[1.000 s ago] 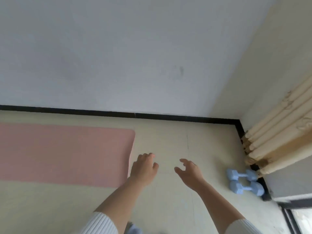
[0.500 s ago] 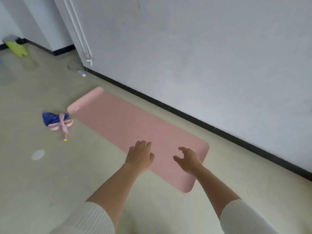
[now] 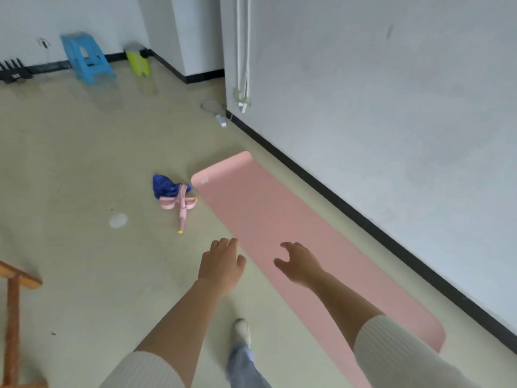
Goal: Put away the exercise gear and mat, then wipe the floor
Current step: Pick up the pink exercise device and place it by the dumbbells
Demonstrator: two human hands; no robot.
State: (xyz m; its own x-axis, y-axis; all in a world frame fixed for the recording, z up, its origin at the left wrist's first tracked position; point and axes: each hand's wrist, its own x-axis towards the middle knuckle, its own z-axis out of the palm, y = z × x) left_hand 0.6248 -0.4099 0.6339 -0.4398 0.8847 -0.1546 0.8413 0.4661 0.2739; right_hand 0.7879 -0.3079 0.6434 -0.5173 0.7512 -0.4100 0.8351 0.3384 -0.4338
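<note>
A pink exercise mat lies flat along the wall, running from the middle of the floor to the lower right. Left of its far end lie a pink pedal resistance puller and a blue cloth, touching each other. My left hand hangs in the air by the mat's left edge, fingers loosely curled, holding nothing. My right hand hovers over the mat with relaxed fingers, also empty. The dumbbells are out of view.
A blue plastic stool and a yellow-green bin stand at the far wall. A black rack sits far left. A wooden frame rises at the lower left. A white patch marks the floor. My foot is below.
The view has swung left from the corner with the blue dumbbells to the open room. The whole mat, puller and cloth came into sight. Both hands stay raised and empty.
</note>
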